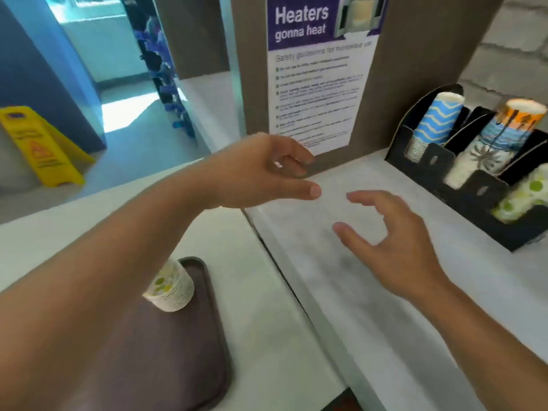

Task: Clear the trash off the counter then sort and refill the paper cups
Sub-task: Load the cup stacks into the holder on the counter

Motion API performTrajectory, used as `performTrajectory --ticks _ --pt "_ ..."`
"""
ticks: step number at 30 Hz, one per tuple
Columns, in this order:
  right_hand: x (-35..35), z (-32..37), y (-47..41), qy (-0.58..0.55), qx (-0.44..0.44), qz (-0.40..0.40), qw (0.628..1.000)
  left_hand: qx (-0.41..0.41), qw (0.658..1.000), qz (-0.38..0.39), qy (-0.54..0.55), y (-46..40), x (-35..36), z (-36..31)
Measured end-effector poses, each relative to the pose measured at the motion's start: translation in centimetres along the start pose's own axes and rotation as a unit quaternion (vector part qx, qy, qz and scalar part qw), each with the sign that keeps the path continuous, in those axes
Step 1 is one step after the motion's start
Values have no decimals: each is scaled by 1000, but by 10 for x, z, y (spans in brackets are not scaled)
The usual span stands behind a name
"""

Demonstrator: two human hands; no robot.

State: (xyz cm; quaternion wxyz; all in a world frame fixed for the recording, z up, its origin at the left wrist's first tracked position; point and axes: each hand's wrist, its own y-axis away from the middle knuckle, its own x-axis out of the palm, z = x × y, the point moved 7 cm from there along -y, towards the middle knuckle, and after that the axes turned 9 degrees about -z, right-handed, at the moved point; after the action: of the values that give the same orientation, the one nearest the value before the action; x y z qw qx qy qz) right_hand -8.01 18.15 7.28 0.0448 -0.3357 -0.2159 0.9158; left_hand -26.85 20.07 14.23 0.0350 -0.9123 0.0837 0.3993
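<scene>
Head view — hands [329, 203] seemingly empty, spread.

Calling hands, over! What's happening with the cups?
Left hand, right hand open, empty. Cup stack on tray. Holder stocked. Nothing blocking.

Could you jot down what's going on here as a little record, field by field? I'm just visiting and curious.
left hand: open, empty, above the counter edge
right hand: open, empty, above the counter
cup holder: black, on the counter at right, three slots filled
slots: blue zigzag cups; palm-print cups; green-dot cups
tray: dark, on the lower surface
on tray: green-dot cup stack
wall: microwave safety poster
</scene>
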Motion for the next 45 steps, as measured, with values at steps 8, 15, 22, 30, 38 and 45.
performTrajectory --ticks 8,15,22,30,38,45 --pt "204 90 87 -78 20 318 945 -112 974 -188 -59 136 -76 149" --pt "317 103 77 -103 83 315 940 -202 932 -293 74 149 -40 260" --pt "357 109 69 -167 95 222 956 -169 932 -307 93 143 -42 292" --pt "364 109 69 -148 91 165 971 -129 942 -270 152 144 -42 311" --pt "374 107 42 -126 155 142 969 -209 942 -203 167 167 -7 361" --pt "379 98 42 -106 196 206 953 -205 944 -175 193 150 -6 355"
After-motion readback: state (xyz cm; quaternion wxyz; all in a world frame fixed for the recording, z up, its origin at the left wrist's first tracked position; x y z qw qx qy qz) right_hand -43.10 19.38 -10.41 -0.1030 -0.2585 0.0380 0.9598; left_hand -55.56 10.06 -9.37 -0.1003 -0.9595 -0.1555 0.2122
